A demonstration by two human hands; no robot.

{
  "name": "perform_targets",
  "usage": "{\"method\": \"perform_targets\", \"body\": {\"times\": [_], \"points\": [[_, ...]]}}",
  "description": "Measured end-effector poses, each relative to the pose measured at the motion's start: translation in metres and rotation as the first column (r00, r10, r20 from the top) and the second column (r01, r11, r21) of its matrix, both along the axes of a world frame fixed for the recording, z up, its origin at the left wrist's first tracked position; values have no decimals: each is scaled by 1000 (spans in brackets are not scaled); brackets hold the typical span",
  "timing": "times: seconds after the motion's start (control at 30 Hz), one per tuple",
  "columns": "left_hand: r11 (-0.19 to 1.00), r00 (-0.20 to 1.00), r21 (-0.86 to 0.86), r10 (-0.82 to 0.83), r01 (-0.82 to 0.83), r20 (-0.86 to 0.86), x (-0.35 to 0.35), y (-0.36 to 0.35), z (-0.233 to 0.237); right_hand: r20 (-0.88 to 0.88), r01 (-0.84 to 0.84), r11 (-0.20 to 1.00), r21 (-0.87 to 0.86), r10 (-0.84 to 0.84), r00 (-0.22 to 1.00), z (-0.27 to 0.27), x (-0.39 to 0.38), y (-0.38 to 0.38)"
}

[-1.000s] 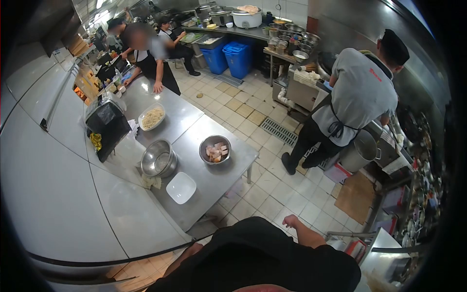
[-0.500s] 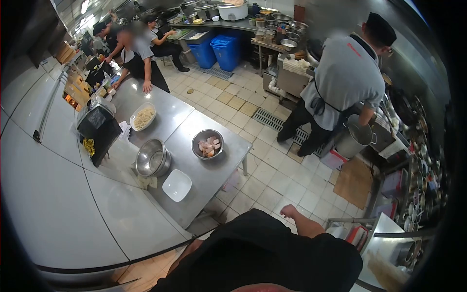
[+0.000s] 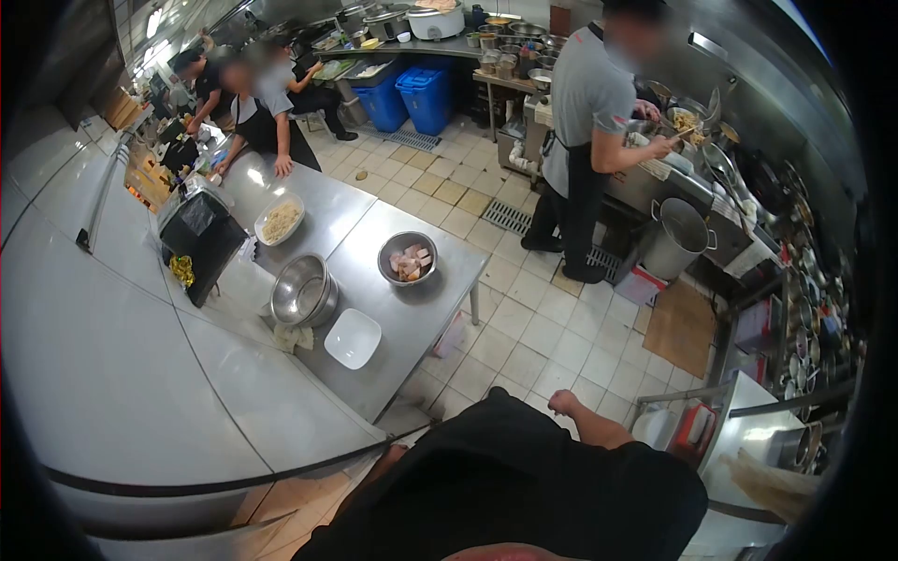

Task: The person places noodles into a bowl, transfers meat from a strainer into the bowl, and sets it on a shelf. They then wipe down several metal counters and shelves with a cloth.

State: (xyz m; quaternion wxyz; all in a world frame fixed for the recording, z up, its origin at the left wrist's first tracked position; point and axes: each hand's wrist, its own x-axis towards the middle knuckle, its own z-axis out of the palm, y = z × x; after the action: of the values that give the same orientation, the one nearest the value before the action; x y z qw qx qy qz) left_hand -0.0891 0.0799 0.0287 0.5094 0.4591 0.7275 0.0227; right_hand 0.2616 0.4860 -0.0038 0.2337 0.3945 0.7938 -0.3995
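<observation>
My right hand point(image 3: 563, 402) hangs over the tiled floor to the right of my dark shirt, its fingers curled in and nothing visible in them. Only a small part of my left hand point(image 3: 395, 454) shows beside the shirt, near the table's lower corner, and its fingers cannot be made out. On the metal table point(image 3: 374, 238) stand a steel bowl of pale pink chunks point(image 3: 409, 260), an empty white square dish point(image 3: 353, 338), stacked steel bowls point(image 3: 301, 292) and a white dish of pale shredded food point(image 3: 280, 221).
A person in grey point(image 3: 582, 103) holds a utensil at the stove, beside a large pot point(image 3: 682, 227). Other people stand or sit beyond the table. Blue bins point(image 3: 426, 100) are at the back; a metal shelf unit point(image 3: 744, 439) is at the lower right.
The person in grey has gone from bending over the large pot to standing upright, facing the stove. The view has shifted slightly, and my right hand remains beside my body.
</observation>
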Motion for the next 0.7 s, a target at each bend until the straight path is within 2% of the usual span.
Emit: {"method": "perform_targets", "body": {"times": [0.1,0.17,0.2,0.23,0.27,0.3,0.37,0.4,0.5,0.53,0.57,0.6,0.63,0.7], "points": [[934,934,-114,349,-339,81,5,-12,2,33,-183,982,44,182,983,-13,28,-27],[869,866,-174,486,-464,117,10,-23,2,16,-97,995,-7,97,995,-17,45,-51],[872,868,-175,481,-458,123,11,-26,3,26,-50,998,-32,51,998,-11,50,-65],[872,867,-200,477,-446,145,9,-32,5,66,156,984,-81,-151,986,-6,53,-78],[990,996,143,-6,-7,90,6,-51,-10,116,357,926,-123,-344,932,19,51,-97],[983,990,126,-139,134,33,4,-59,-19,175,543,825,-156,-518,837,47,51,-117],[913,916,73,-396,400,-69,9,-67,-29,127,570,802,-179,-556,822,65,64,-151],[767,771,86,-625,636,-127,12,-71,-32,104,582,791,-187,-574,813,73,72,-163],[821,828,111,-558,560,-49,27,-94,-32,100,607,781,-143,-599,794,99,97,-195],[824,827,77,-557,561,-69,32,-95,-33,160,537,833,-137,-516,842,88,112,-199],[826,826,42,-557,562,-92,38,-90,-28,132,330,937,-116,-315,940,71,130,-201],[829,823,5,-556,560,-115,44,-89,-23,109,104,991,-90,-94,990,58,147,-203],[821,822,84,-551,564,-143,47,-88,-24,95,-129,990,-58,134,986,39,165,-206],[790,826,243,-530,563,-192,51,-94,-60,186,-26,983,-182,60,981,7,196,-210]]}}
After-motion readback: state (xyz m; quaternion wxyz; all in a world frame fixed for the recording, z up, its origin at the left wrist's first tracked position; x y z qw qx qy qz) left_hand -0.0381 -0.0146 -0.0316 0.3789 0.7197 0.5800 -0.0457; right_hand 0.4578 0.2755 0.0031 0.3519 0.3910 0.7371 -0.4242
